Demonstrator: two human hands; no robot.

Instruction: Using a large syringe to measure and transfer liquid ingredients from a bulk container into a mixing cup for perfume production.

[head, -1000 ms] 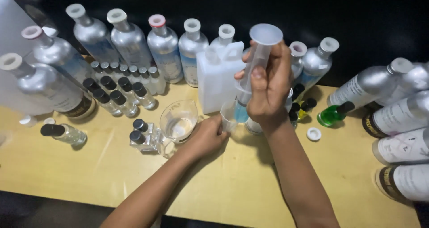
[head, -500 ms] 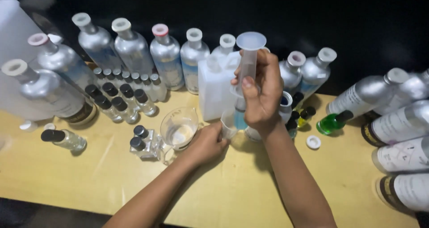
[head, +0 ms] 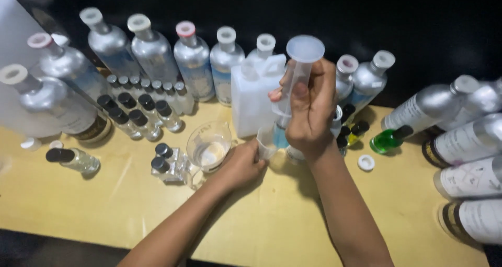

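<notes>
My right hand (head: 311,115) grips a large clear plastic syringe (head: 295,71), held nearly upright with its wide plunger top at the upper end. Blue liquid shows at the syringe's lower end, which dips into a small clear cup (head: 266,141). My left hand (head: 241,165) steadies that cup on the yellow table (head: 261,220). A glass beaker (head: 208,146) with a little clear liquid stands just left of my left hand.
Silver bottles with white and pink collars (head: 151,50) line the back; more lie at the right (head: 465,141). A white plastic jug (head: 253,94) stands behind the cup. Small dark-capped vials (head: 141,112), a green bottle (head: 388,139) and a white cap (head: 366,163) sit nearby.
The syringe has tilted slightly and its top has shifted a little right in my right hand. My left hand stays on the cup.
</notes>
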